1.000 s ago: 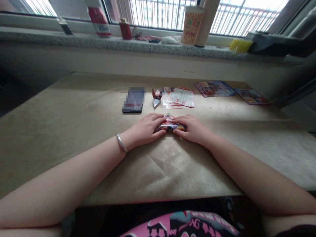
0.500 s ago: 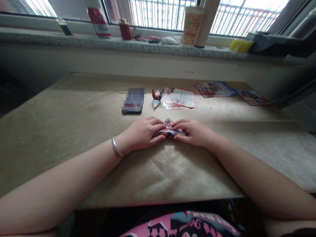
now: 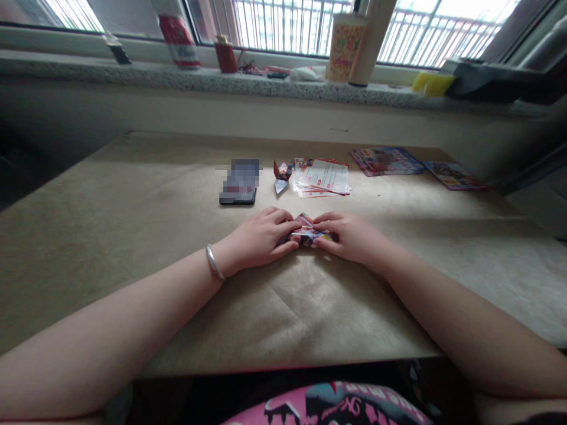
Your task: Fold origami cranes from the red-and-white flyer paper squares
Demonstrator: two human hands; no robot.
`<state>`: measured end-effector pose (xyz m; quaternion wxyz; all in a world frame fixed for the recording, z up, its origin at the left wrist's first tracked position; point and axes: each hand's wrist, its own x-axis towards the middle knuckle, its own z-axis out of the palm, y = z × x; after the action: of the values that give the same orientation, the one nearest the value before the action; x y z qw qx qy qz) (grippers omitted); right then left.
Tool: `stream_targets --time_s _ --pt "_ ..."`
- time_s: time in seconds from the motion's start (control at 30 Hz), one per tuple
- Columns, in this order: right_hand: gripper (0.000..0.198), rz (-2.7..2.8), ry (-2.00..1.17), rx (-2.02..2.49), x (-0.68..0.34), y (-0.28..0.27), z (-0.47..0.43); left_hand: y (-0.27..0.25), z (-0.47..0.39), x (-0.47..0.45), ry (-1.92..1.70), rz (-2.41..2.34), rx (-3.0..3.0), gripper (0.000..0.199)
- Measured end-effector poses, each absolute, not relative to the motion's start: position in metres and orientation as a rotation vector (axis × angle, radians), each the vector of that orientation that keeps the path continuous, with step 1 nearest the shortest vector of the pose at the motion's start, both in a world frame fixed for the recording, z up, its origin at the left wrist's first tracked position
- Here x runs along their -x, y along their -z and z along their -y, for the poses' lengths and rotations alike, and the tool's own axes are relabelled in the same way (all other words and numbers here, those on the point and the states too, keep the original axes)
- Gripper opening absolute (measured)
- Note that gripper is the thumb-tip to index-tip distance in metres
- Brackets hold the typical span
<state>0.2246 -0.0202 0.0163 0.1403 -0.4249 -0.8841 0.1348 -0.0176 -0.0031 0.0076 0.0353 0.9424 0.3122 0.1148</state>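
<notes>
Between my hands lies a small piece of folded, colourfully printed paper (image 3: 305, 231) on the table, its top corner pointing away from me. My left hand (image 3: 270, 235), with a silver bangle at the wrist, grips the paper's left side, fingers above and thumb along the near edge. On the right side, my right hand (image 3: 348, 235) grips it in the same way. Both palms hide the paper's outer ends. Just beyond stands a folded paper crane (image 3: 282, 176), beside a stack of white printed sheets with red edges (image 3: 325, 177).
A dark phone (image 3: 240, 183), blurred out, lies left of the crane. Colourful printed sheets (image 3: 387, 161) and another pile (image 3: 454, 175) lie at the back right. On the windowsill (image 3: 266, 85) stand a red-and-white can (image 3: 179, 41), a red container (image 3: 225, 56) and a patterned cup (image 3: 344, 47).
The paper's near part looks flatter now, and its printed face shows more. My left fingers have shifted slightly to the right; the right hand stays nearly in place.
</notes>
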Motion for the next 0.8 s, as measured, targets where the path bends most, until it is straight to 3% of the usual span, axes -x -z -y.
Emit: stream_targets --time_s 0.8 --pt "0.030 2.484 -0.425 1.280 -0.2251 -0.0145 0.0174 -0.0021 0.0031 0.0112 -0.331 -1.100 -2.900 0.049"
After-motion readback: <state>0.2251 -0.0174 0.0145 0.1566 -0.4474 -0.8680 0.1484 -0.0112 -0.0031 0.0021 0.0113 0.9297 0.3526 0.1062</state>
